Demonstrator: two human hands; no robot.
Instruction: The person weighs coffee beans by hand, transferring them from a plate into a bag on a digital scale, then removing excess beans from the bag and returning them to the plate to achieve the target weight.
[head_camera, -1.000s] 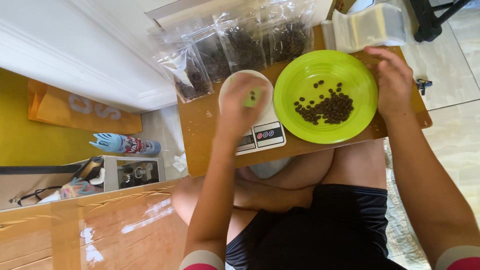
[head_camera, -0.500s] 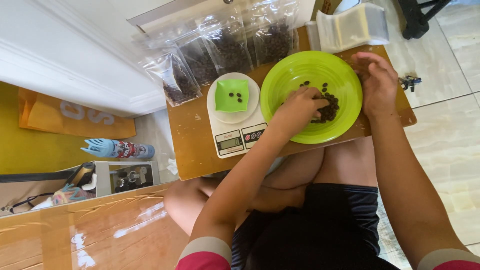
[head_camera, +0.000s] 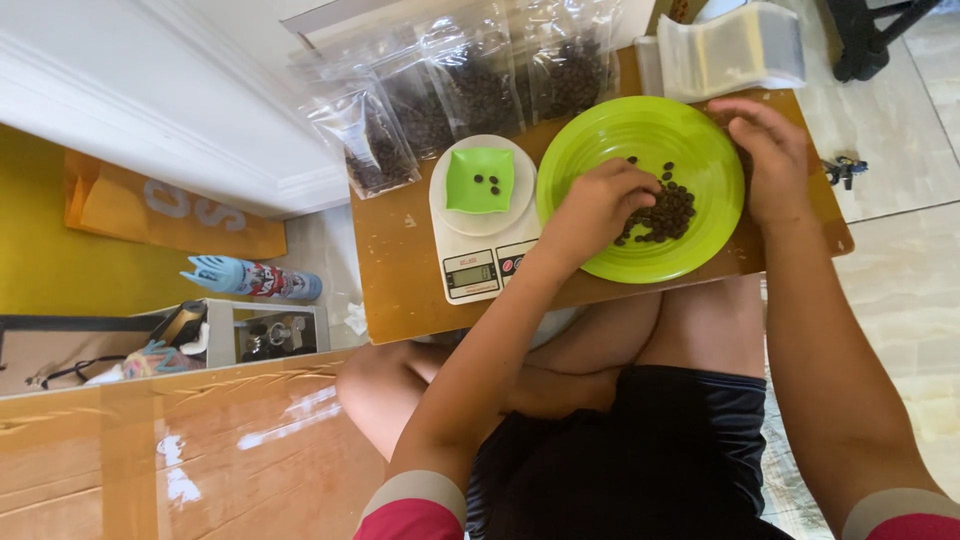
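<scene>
1. Head view: a small wooden table (head_camera: 400, 270) carries everything, set over the crossed legs of a seated person
2. The left hand (head_camera: 600, 205) reaches into the lime green plate (head_camera: 600, 150) at the table's right half, fingers bunched down on the pile of dark coffee beans (head_camera: 665, 212); whether any bean is pinched between them I cannot tell
3. The right hand (head_camera: 770, 160) rests on the plate's right rim, near the table's right edge, fingers curled loosely over the rim
4. Just left of the plate stands a white kitchen scale (head_camera: 480, 262) near the front edge, with a small green square dish (head_camera: 480, 180) on its platform holding a few beans
5. Along the back edge lie clear bags (head_camera: 470, 85) filled with beans; at the back right corner sits a stack of empty clear bags (head_camera: 735, 50)
</scene>
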